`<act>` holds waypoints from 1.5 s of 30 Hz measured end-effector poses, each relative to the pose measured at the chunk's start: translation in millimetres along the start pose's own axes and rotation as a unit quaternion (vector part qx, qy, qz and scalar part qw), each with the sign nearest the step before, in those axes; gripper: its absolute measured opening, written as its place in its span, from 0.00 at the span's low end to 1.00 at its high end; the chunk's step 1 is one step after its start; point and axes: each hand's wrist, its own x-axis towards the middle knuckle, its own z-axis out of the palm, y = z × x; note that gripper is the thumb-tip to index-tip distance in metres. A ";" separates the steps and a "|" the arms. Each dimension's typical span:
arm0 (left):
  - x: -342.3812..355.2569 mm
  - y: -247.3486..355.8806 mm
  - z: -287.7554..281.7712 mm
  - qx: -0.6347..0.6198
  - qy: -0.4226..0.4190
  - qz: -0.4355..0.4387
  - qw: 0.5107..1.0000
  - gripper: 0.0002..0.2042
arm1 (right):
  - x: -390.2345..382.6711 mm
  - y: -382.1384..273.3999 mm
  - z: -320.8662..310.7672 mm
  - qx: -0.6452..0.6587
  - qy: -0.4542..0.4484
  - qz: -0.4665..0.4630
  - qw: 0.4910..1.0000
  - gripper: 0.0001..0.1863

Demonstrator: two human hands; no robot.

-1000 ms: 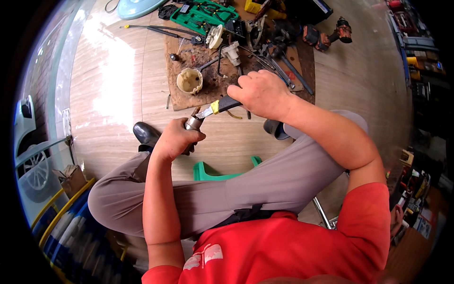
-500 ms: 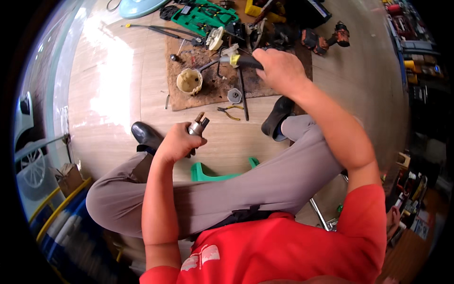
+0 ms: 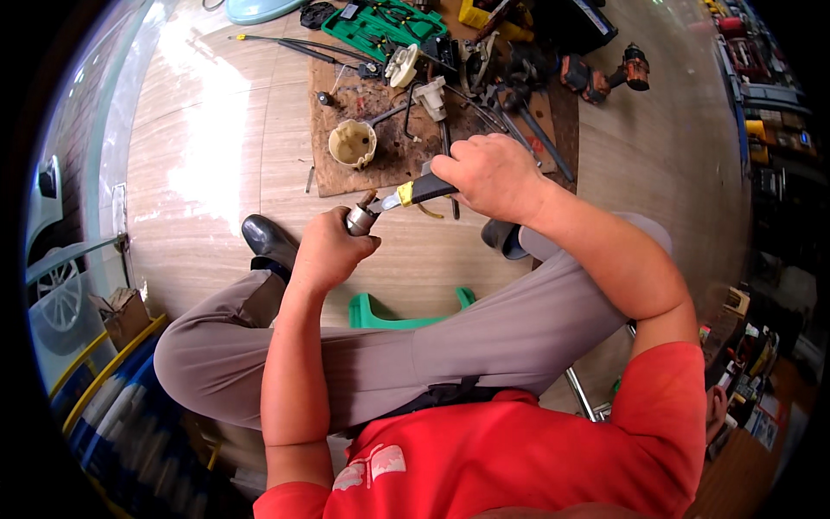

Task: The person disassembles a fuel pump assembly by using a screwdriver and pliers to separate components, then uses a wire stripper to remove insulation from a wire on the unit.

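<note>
My left hand [image 3: 325, 253] is closed around a silver cylindrical metal part [image 3: 360, 221] with a brown prong at its top end. In my right hand [image 3: 494, 176] is a utility knife [image 3: 425, 188] with a black and yellow handle, gripped from the right. Its blade points left and meets the top of the metal part beside the prong; whether it cuts in cannot be made out. Both hands are above the floor, in front of my crossed legs. Just behind the knife, yellow-handled pliers [image 3: 430, 210] lie partly hidden on the floor.
A stained brown board [image 3: 333, 180] carries a cream cup-shaped housing [image 3: 352, 144], a white plastic piece [image 3: 430, 99] and several dark tools. A green tool case [image 3: 380, 28] lies at the back, a cordless drill [image 3: 596, 76] at the right. Below my hands stands a green stool [image 3: 399, 322].
My right hand has come down and toward me with the utility knife, from over the board to the metal part. The left hand has risen slightly, still holding the part.
</note>
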 end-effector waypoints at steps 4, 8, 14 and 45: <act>0.2 0.4 0.4 -0.010 -0.004 -0.002 1.000 0.16 | 2.7 -3.1 -1.2 0.005 -0.002 -0.003 1.000 0.03; 0.3 1.0 -0.4 -0.015 -0.007 -0.012 1.000 0.15 | 4.9 -4.3 -0.8 -0.006 -0.004 -0.005 1.000 0.03; -2.4 7.2 0.0 0.061 0.043 -0.010 0.997 0.13 | 5.0 -4.0 12.5 -0.033 -0.003 -0.007 0.999 0.06; -0.4 4.1 0.3 -0.008 -0.006 -0.024 1.000 0.15 | -2.1 -4.3 4.9 -0.017 0.013 -0.001 1.000 0.08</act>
